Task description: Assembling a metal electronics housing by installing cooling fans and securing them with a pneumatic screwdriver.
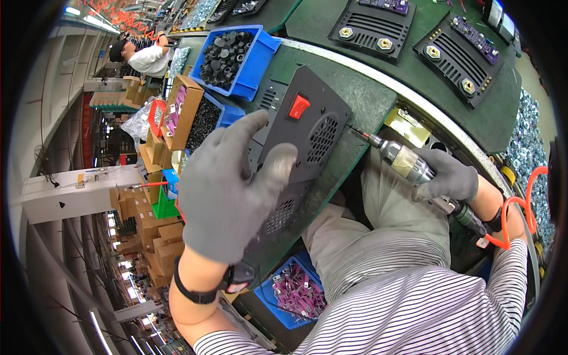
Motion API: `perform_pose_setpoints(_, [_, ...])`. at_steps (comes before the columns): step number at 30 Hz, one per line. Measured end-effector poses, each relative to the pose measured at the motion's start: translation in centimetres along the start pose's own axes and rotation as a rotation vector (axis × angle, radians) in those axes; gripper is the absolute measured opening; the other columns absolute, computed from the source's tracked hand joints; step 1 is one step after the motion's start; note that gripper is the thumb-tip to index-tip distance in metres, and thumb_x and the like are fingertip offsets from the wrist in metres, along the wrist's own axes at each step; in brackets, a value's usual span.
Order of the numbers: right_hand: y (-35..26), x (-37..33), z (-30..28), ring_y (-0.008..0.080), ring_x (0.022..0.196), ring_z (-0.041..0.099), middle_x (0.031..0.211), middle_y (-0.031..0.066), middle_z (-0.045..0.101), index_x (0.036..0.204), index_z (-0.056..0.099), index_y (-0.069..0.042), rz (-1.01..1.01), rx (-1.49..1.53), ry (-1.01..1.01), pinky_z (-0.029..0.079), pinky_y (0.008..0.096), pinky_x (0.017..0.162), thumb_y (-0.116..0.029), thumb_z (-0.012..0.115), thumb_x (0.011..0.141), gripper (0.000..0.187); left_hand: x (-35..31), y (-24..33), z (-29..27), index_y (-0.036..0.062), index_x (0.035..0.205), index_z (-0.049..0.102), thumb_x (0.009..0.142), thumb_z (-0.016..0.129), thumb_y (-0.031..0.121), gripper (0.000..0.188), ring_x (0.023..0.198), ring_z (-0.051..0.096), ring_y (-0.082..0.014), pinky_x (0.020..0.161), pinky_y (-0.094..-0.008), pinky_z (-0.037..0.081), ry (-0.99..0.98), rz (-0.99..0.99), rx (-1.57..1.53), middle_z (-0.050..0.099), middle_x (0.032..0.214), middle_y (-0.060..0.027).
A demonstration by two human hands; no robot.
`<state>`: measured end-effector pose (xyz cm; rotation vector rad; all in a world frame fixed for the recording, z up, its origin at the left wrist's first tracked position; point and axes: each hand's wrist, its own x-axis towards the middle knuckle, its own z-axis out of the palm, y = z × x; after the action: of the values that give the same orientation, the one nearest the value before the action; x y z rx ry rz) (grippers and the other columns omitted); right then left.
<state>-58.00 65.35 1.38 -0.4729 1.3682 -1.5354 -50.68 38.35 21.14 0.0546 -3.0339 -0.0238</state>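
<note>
My left hand, in a grey glove, is open in front of the left side of a black metal panel, thumb and forefinger spread apart. Whether its hidden fingers touch the panel, I cannot tell. The panel stands tilted on the green bench, with a red rocker switch and a round honeycomb vent. My right hand, gloved as well, is closed around an air screwdriver fed by an orange coiled hose. Its bit points left, the tip close to the panel's right edge. Another black vented panel lies nearer me.
Blue bins hold black knobs and black screws. A lower blue bin contains purple wired parts. Across the white rail lie black slotted plates with purple circuit boards. A co-worker sits at far left.
</note>
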Motion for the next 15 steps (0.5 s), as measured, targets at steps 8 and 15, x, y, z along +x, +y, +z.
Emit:
perform_pose_setpoints(8, [0.4,1.6,-0.1,0.0081,0.078,0.054,0.088,0.0013,0.057,0.126,0.048,0.000,-0.044,0.044,-0.055,0.046,0.0242,0.070,-0.025,0.078,0.074,0.065,4.0,-1.1,2.7,0.0060,0.093,0.071,0.086,0.060,0.037,0.033,0.076,0.063,-0.0385,0.068,-0.0443,0.048,-0.410,-0.095,-0.131,0.065,0.080,-0.0202])
perform_pose_setpoints(15, [0.0,2.1,-0.8,0.0095,0.061,0.059,0.079,0.0042,0.062,0.110,0.056,0.001,0.077,0.181,-0.049,0.050,0.0243,0.055,-0.020,0.075,0.073,0.046,4.3,-1.7,2.9,0.0052,0.092,0.071,0.085,0.062,0.034,0.031,0.075,0.064,-0.0365,0.069,-0.0431,0.049,-0.459,-0.121,-0.190,0.067,0.077,-0.0182])
